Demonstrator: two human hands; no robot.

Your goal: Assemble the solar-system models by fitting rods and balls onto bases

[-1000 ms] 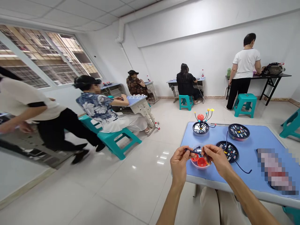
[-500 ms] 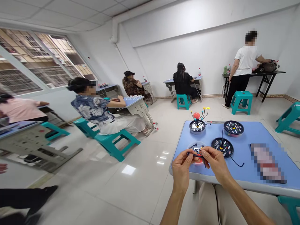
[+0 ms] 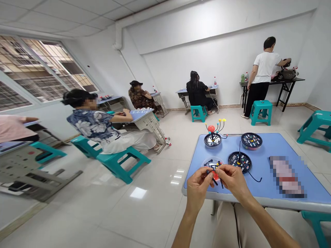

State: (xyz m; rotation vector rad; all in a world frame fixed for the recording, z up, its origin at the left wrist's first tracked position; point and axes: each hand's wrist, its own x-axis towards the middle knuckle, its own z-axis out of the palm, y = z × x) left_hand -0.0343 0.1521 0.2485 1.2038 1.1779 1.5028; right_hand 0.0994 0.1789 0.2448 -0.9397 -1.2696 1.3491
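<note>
1. Our left hand [image 3: 198, 186] and right hand [image 3: 232, 181] meet over the near part of the blue table [image 3: 261, 189], just in from its edge.

2. Both sets of fingers are almost closed, and together they pinch a rod cluster [image 3: 213, 172], a small bunch of thin black rods with tiny coloured tips. Our fingers hide part of it, so we cannot tell exactly how each fingertip grips.

3. The rod cluster is held just above a clear dish [image 3: 208, 162]. A red ball [image 3: 215, 176] shows beneath our fingers, but we cannot tell whether it is joined to the rods or lying in the dish.

4. One piece looks done: a model [image 3: 212, 128] stands on a round tray [image 3: 212, 140] at the far side of the table, with an orange ball at its centre and curved arms tipped with yellow balls.

5. Other pieces look unfinished. A black disc [image 3: 239, 162] just to our right has one upright wire and a trailing black cord [image 3: 254, 178]. A second disc [image 3: 251, 140] beyond it still holds small coloured parts.

6. A pixelated packet [image 3: 286, 176] lies on the right of the table, too blurred to identify.
</note>
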